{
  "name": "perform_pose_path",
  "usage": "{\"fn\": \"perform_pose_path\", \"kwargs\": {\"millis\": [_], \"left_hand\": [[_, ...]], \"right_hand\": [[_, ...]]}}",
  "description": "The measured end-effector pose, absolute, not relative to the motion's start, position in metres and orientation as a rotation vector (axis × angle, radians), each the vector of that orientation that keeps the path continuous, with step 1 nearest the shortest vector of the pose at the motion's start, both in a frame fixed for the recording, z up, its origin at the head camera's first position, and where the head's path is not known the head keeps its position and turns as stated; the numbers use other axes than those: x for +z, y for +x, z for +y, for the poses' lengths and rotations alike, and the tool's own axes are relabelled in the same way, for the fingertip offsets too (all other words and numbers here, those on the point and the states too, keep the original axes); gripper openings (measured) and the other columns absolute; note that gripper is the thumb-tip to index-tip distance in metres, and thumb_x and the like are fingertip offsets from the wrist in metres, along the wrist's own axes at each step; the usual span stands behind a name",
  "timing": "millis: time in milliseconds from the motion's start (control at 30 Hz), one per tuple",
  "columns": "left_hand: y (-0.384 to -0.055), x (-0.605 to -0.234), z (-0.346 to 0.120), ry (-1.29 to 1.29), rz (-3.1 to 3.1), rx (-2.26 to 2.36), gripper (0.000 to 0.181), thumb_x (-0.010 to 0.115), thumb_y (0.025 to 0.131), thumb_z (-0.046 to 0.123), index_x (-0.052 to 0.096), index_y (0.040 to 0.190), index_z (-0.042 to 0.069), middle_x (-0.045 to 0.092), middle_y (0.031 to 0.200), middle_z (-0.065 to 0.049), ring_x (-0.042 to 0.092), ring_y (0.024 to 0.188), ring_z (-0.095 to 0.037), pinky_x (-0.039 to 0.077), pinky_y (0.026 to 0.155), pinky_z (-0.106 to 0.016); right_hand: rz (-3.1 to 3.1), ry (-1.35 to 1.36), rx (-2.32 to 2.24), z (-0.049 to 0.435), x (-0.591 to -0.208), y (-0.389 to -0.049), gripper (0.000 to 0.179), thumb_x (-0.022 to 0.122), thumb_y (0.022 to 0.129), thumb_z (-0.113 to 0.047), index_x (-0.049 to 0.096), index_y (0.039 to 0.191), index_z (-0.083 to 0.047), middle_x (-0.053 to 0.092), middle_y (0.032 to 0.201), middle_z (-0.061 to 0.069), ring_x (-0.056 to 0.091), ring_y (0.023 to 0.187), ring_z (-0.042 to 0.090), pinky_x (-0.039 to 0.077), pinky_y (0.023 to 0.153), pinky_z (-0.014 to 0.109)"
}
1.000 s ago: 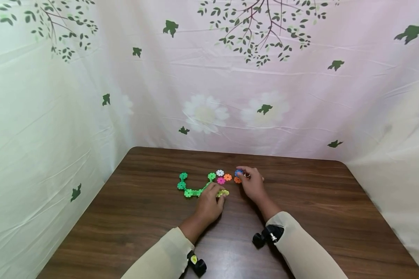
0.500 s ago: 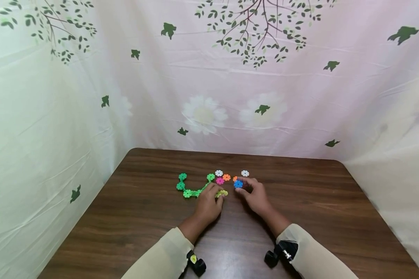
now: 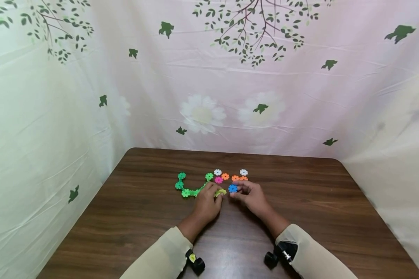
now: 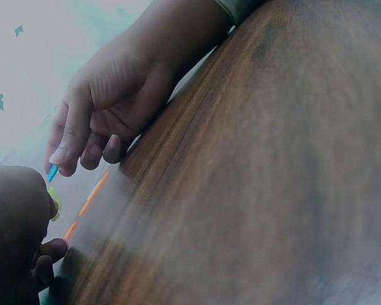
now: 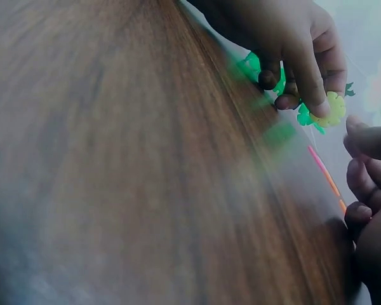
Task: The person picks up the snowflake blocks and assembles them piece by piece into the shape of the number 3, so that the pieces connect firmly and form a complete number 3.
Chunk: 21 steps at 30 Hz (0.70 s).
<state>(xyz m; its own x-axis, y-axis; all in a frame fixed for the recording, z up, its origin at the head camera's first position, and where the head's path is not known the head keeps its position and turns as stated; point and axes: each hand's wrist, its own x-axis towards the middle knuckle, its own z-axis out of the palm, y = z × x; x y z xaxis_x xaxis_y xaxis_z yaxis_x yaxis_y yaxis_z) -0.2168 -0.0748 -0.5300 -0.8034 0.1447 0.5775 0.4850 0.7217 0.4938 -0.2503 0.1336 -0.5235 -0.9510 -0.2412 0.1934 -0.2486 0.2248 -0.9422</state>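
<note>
My right hand [image 3: 253, 198] pinches a blue flower-shaped disc [image 3: 232, 188] between thumb and fingers, a short way right of the yellow disc. My left hand [image 3: 207, 201] pinches a yellow notched disc [image 5: 330, 109], which sits at the right end of a linked chain of green discs [image 3: 186, 193]. The chain runs left from the hand and bends upward at its far left; part of it is hidden behind the left fingers. In the left wrist view the blue disc [image 4: 53, 171] appears edge-on, apart from the yellow one [image 4: 56, 202].
Beyond the hands lie loose discs: white ones [image 3: 218, 172] [image 3: 243, 172], a pink one [image 3: 218, 180] and several orange ones [image 3: 225, 176]. All rest on a brown wooden table [image 3: 136, 217]. A printed curtain [image 3: 146, 108] hangs behind the table.
My right hand has picked up the blue disc from among the loose discs and brought it nearer me and leftward, close to the yellow disc. The left hand has stayed in place.
</note>
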Motion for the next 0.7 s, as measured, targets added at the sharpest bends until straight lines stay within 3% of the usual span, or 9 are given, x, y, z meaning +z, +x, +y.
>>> {"fn": "perform_pose_path", "kwargs": {"millis": [167,533,700], "left_hand": [[-0.216,-0.529,-0.075,-0.473,-2.436,-0.884,0.010,0.081,0.096,0.010,0.076,0.105,0.009,0.070,0.108,-0.006,0.073,0.095,-0.022,0.062,0.079,-0.042],[-0.217,-0.529,-0.076,-0.493,-2.444,-0.904,0.007,0.079,0.099,0.012,0.076,0.105,0.009,0.069,0.109,-0.005,0.072,0.096,-0.022,0.062,0.080,-0.040],[-0.228,-0.548,-0.077,-0.484,-2.432,-0.966,0.005,0.078,0.100,0.014,0.077,0.106,0.014,0.069,0.110,-0.002,0.072,0.099,-0.020,0.062,0.084,-0.040]], "right_hand": [[-2.489,0.537,1.902,0.133,-0.522,-0.250,0.036,0.086,0.092,-0.001,0.076,0.126,0.006,0.074,0.091,0.006,0.066,0.074,0.007,0.054,0.059,0.024],[-2.492,0.545,1.946,0.131,-0.518,-0.248,0.034,0.085,0.092,0.000,0.075,0.123,0.007,0.076,0.089,0.010,0.062,0.066,0.006,0.049,0.055,0.024],[-2.494,0.533,1.960,0.130,-0.518,-0.249,0.032,0.086,0.091,0.001,0.075,0.120,0.006,0.077,0.088,0.010,0.062,0.065,0.006,0.047,0.055,0.022]]}}
